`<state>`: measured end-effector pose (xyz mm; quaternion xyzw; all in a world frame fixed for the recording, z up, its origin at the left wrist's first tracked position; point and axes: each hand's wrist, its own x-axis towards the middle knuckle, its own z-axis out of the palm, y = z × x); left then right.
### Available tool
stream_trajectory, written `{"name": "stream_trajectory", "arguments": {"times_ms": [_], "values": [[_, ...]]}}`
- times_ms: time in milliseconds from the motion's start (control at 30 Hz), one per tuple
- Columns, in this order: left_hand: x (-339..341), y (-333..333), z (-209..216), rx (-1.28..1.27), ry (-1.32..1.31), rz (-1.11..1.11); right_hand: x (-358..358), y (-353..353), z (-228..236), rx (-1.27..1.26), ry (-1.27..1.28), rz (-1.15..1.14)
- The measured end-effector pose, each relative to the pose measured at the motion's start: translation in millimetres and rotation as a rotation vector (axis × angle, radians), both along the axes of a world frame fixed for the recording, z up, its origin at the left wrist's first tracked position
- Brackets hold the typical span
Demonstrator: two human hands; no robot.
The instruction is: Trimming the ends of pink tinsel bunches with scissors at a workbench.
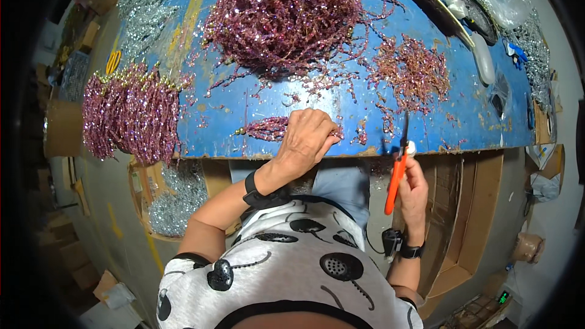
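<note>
1 pr scissors [397, 184], R hand [414, 192]

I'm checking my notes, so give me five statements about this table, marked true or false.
1. The right hand holds orange-handled scissors. True.
2. The left hand lies on the large pink pile. False: the left hand is on a small pink bundle.
3. The table is blue. True.
4. The row of pink strands is at the table's right end. False: the row of pink strands is at the left.
5. Silver tinsel shows left and right. True.
</note>
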<state>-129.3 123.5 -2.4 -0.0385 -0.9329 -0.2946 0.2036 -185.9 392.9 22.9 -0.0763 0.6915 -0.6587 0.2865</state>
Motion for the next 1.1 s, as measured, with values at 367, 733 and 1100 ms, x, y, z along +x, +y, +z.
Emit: {"name": "stream_trajectory", "arguments": {"times_ms": [367, 733, 1100], "values": [[-1.4, -13.7, 13.5, 0.039, 0.047, -0.03, 22.7, -15.5, -0.8, -0.08, -0.118, 0.158], [92.6, -111.5, 24.2, 0.054, 0.075, 0.436, -75.1, -23.0, 11.3, 0.6, 1.068, 0.087], [100.5, -112.1, 1.8, -0.114, 0.033, 0.345, -25.5, -141.0, -2.3, 0.283, 1.218, 0.501]]}}
